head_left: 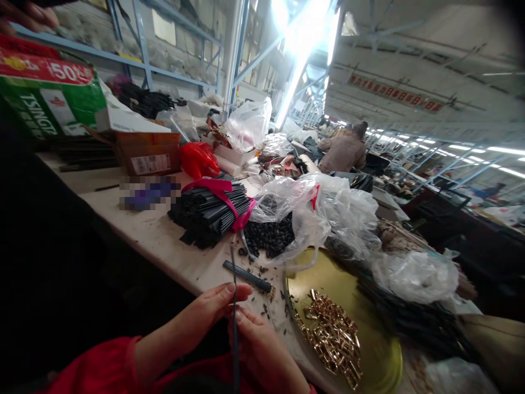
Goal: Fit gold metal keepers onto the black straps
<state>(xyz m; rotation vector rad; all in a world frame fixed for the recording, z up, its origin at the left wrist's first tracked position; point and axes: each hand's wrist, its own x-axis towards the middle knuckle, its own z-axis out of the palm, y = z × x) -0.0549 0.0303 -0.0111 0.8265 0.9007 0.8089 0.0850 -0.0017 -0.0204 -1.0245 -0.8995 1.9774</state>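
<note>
From the head view, I see the person's left hand [219, 300] and right hand [256, 336] close together at the table [139, 235] edge, each grip pinched closed on one thin dark strip [235, 328], which runs lengthwise between them and points away over the table. Just beyond the fingers, a wider strip [248, 276] with a gold end lies across its path, loose black bits scattered round it. Farther on sits a bundle of black strips [217, 205] tied with a pink band [241, 216], touching a clear bag [307, 202] of small black pieces [268, 236]. To the right, a yellowish tray [336, 273] bears heaped gold buckles [334, 336]. Behind crowd a red bag [199, 158] and a cardboard box [147, 153]; another person [342, 150] bends farther down the row.
</note>
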